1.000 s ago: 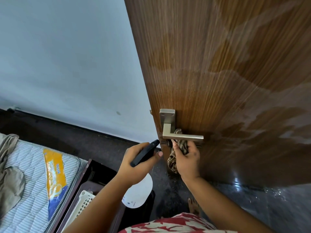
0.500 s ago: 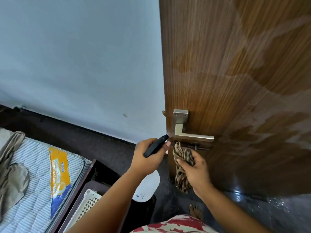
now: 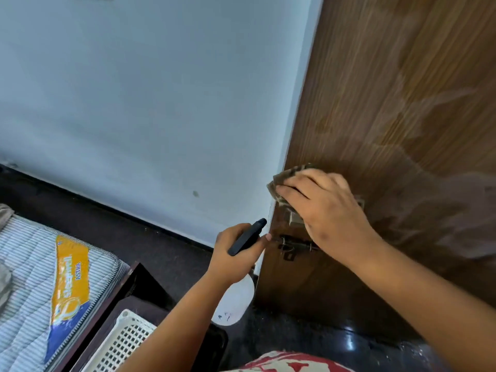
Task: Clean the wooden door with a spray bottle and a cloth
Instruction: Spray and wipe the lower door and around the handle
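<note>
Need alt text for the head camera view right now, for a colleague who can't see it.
A person's right hand presses a cloth flat against a wooden door, covering most of the door handle. The left hand grips a spray bottle by its black trigger head beside the door's edge. A striped mattress lies at lower left.

Both forearms were bare, no sleeves visible to the frame edge. Left hand point(image 3: 236, 253) and right hand point(image 3: 327, 210): no rings, watch or bands seen. Garment point(image 3: 290, 363) at bottom edge was red with a white pattern; only a strip visible.
</note>
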### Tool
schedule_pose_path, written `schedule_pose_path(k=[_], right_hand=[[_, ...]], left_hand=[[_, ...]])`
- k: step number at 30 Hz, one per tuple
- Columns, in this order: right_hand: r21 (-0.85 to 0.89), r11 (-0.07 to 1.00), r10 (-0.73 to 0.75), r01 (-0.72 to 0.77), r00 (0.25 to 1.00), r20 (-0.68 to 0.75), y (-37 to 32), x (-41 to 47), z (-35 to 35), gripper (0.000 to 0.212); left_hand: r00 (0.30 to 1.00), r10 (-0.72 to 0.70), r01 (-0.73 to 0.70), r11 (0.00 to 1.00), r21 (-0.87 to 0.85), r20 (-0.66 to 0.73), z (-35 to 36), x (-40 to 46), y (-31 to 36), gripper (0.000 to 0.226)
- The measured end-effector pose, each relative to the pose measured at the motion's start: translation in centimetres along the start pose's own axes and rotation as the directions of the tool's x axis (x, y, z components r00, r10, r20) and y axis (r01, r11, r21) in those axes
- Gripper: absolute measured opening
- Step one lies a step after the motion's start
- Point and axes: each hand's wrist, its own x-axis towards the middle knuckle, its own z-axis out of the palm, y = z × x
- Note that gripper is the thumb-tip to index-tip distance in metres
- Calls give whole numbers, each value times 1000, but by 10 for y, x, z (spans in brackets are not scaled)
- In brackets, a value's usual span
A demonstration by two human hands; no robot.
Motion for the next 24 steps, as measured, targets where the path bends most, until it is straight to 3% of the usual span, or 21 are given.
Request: schedule_pose_path(k=[3, 7, 11, 14, 17, 21, 24], right_hand=[[-258, 963, 29, 75, 925, 379, -5, 24, 22, 35], [-523, 825, 142, 215, 816, 560, -31, 40, 58, 28], [-503, 809, 211, 305, 647, 733, -54, 54, 94, 31], [-460, 802, 181, 381, 579, 795, -59, 53, 109, 34], [-454, 812, 170, 367, 594, 786, -59, 53, 97, 30], [-543, 817, 214, 196, 770, 601, -31, 76, 48, 19], [-547, 834, 291, 72, 784, 548, -15, 84, 27, 18]], left_hand=[[1000, 16, -16, 1000, -18, -13, -10, -8, 0, 39], [999, -8, 6, 998, -56, -38, -20, -14, -2, 38], [999, -12, 10, 999, -40, -52, -32, -23, -7, 36], [997, -20, 17, 999, -36, -80, -44, -30, -11, 35], [995, -37, 37, 999, -5, -96, -47, -36, -11, 37], [997, -14, 16, 1000, 24, -70, -47, -32, 1, 36], [997, 16, -15, 1000, 15, -70, -44, -26, 6, 34]])
